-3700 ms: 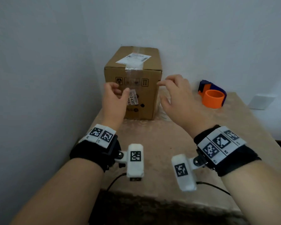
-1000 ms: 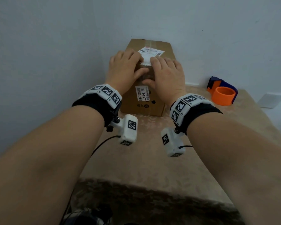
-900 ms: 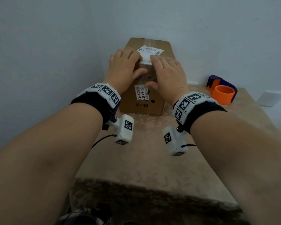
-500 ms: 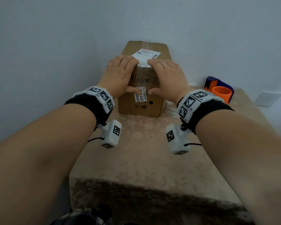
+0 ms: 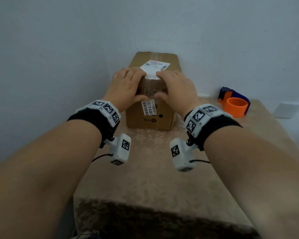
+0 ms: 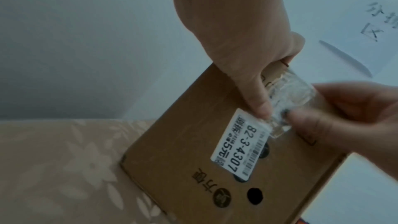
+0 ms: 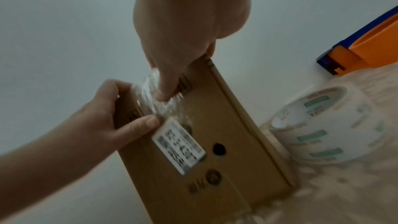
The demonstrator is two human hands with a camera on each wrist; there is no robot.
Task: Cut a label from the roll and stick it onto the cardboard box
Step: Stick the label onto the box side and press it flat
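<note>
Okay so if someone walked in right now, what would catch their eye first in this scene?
Probably the cardboard box standing against the wall at the back of the table, with both hands on it: the left hand and right hand press a strip of clear tape down its front face, just above a white barcode sticker. Next, the bright orange and blue tape dispenser to the right, and a clear tape roll beside the box.

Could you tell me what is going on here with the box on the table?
A person is pressing a clear strip of tape onto the front of a cardboard box. The left hand and the right hand lie over the box's top edge, thumbs smoothing the strip. The tape roll sits beside the box, the orange dispenser farther right.
</note>
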